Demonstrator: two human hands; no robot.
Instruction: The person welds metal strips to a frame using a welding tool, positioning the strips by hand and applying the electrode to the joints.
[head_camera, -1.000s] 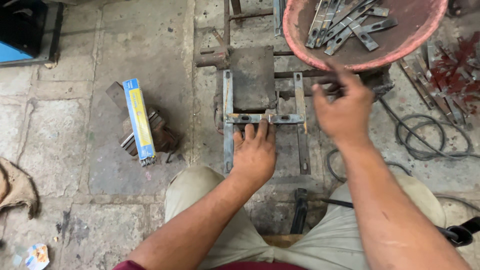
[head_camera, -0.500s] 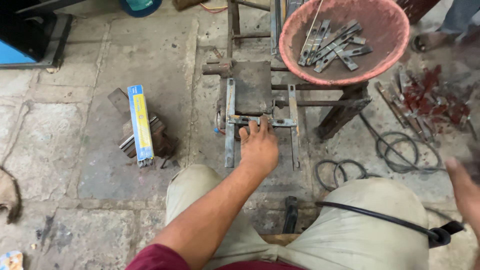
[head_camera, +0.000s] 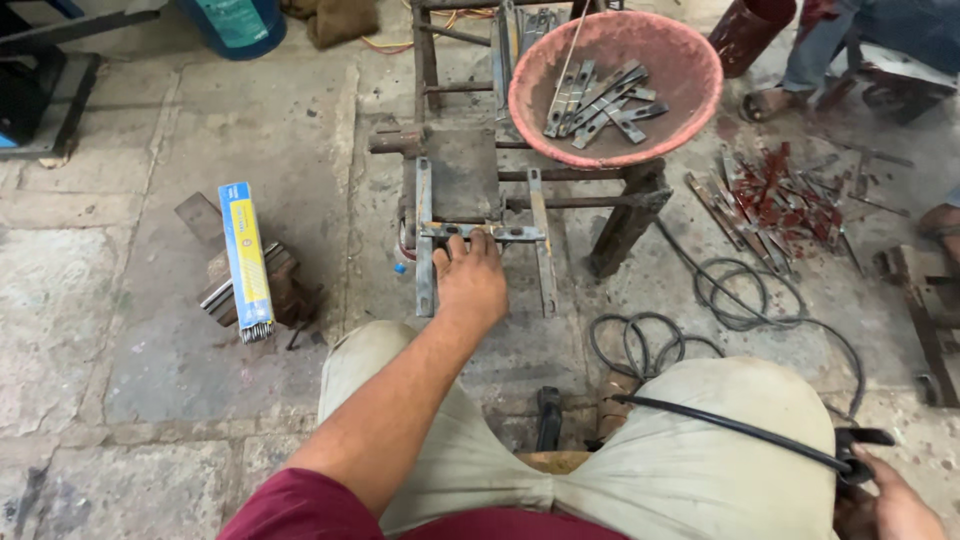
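Flat grey steel strips (head_camera: 481, 231), dull and rust-flecked, lie as a small frame on the rough metal work stand (head_camera: 462, 175) in front of us: two long strips run away from us and a short cross strip spans them near their middle. Our left hand (head_camera: 471, 278) rests flat on that cross strip, fingers spread and pressing down on it, not curled around anything. At the lower right edge of the view our right hand (head_camera: 893, 508) closes around a dark tool handle (head_camera: 858, 455), from which a smooth black cable (head_camera: 730, 428) runs across our pale trouser knee (head_camera: 720, 470). Just beyond the stand sits a round, shallow pink basin (head_camera: 690, 80), worn and dusty, holding a loose heap of similar grey metal strips (head_camera: 598, 100). To the right, on the cracked stone floor (head_camera: 120, 300), more flat pieces stained red (head_camera: 775, 195) lie scattered, and thin black wire (head_camera: 740, 290) loops in coils near them. To the left, well apart from the stand, a long blue and yellow box (head_camera: 246, 255) of thin grey rods rests on a stack of rusty metal scraps (head_camera: 285, 285), the rod ends showing at its open near end.
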